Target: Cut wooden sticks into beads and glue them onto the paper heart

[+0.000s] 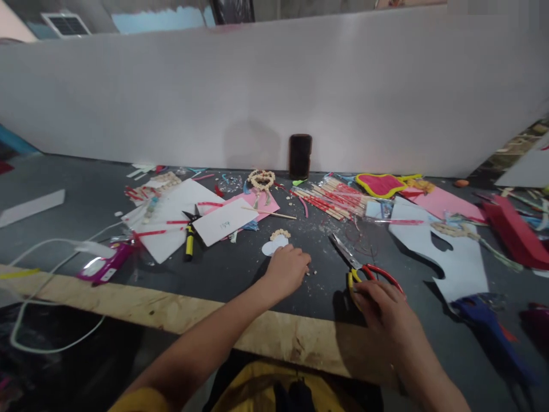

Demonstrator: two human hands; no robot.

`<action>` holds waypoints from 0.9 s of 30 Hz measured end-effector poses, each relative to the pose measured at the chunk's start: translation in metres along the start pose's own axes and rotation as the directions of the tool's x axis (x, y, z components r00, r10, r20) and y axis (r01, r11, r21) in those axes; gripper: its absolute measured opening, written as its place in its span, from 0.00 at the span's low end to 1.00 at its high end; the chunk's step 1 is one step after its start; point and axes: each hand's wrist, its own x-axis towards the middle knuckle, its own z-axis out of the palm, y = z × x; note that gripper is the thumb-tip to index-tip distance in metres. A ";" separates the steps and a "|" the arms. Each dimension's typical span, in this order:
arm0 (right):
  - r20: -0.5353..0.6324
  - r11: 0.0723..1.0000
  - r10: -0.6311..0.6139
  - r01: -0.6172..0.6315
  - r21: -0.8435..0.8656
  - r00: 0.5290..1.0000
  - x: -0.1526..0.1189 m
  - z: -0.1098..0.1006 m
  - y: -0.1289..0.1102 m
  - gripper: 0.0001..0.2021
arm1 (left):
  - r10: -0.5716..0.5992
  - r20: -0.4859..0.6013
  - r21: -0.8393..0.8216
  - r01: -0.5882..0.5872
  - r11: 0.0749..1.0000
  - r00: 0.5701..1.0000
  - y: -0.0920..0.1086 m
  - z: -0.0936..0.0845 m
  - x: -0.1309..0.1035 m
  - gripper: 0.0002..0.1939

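Observation:
My left hand [288,269] is low over the dark tabletop, fingers curled down and their tips partly hidden. It overlaps the edge of a white rounded paper cut-out [273,246]; whether it grips the paper I cannot tell. A small curved string of beige beads [280,234] lies against the cut-out's far side. At the right, my right hand [381,300] is closed on the handles of a pair of scissors [364,272] with red and yellow grips. Their blades point away to the left, slightly parted. Small white crumbs lie near my left fingertips.
Black-and-yellow pliers [189,240], a white card [223,221] and a purple glue gun [109,263] lie left. A phone [300,156] leans on the white board [171,97]. Red-and-cream sticks [332,197], cut pale paper [461,266] and a blue glue gun [489,323] lie right.

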 end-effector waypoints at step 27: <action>0.241 0.762 0.217 -0.319 0.563 0.946 0.015 0.006 -0.022 0.32 | -0.327 0.153 -0.904 -0.001 -0.427 0.932 0.004 -0.005 -0.041 0.11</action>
